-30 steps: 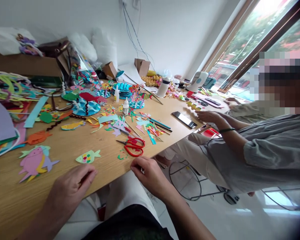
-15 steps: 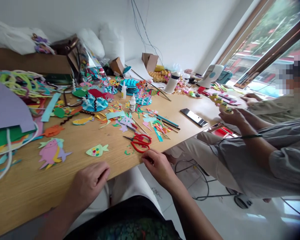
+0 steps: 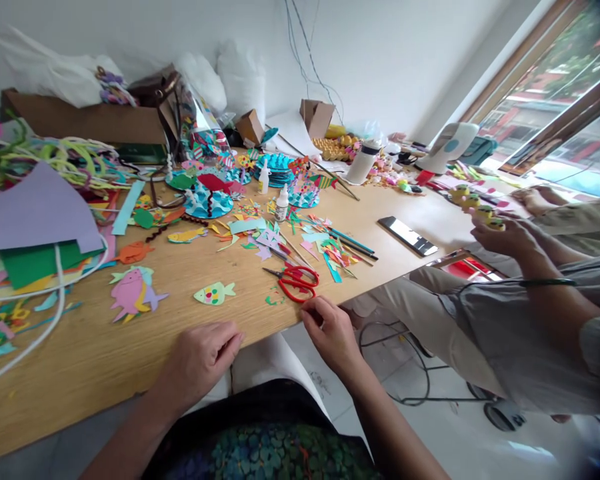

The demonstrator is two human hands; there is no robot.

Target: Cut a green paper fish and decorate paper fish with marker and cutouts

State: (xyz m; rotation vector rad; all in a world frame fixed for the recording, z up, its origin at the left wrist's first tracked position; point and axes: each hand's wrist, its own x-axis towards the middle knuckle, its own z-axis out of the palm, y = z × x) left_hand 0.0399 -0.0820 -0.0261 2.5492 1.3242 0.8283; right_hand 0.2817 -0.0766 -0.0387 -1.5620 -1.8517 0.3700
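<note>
My left hand (image 3: 205,357) rests on the table's front edge, its fingers curled into a loose fist with nothing visible in it. My right hand (image 3: 333,330) lies at the edge too, fingers curled inward, close below the handles of the red scissors (image 3: 299,283); whether it holds anything is hidden. A light green paper fish (image 3: 214,294) with coloured dots lies above my left hand. Farther left is a pink and purple paper fish (image 3: 134,291). Paper scraps (image 3: 260,233), pencils (image 3: 353,245) and a white glue bottle (image 3: 282,205) lie or stand beyond the scissors.
A phone (image 3: 408,236) lies right of the pencils. Blue paper bases with fish (image 3: 209,200) stand at the back. Purple paper (image 3: 40,210) and pipe cleaners (image 3: 75,160) pile up at left. At right, another person's hand (image 3: 510,237) holds small yellow figures (image 3: 480,212).
The whole view has shifted, so the table and its things appear farther right. Both my hands keep nearly the same pose and place on the table edge.
</note>
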